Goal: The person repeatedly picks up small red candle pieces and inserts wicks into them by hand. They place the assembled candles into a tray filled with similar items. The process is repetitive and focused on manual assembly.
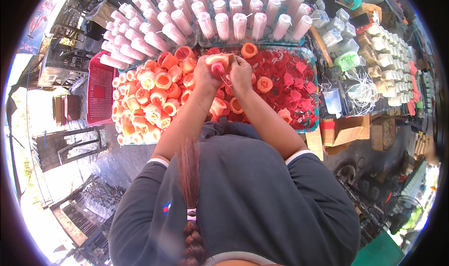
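Note:
An orange rose-shaped flower point(218, 59), apparently wax, is held between my two hands at the far middle of the tray. A darker pink-red piece point(217, 69) shows at its near side. My left hand point(206, 75) wraps round the flower's left side. At its right edge, the fingers of my right hand point(241, 73) are closed on the petals; the fingertips are partly hidden. Many loose orange roses point(156, 90) are heaped to the left of my hands. Red petal-like pieces point(285, 86) lie scattered to the right, with a single orange rose point(264, 84) among them.
Rows of pale pink candles point(220, 25) with white wicks stand behind the tray point(316, 111). A red plastic basket point(100, 90) is at the left. On the right are clear plastic cups point(333, 37), white strings point(362, 93), rows of cream-coloured pieces point(388, 62) and a cardboard box point(346, 130).

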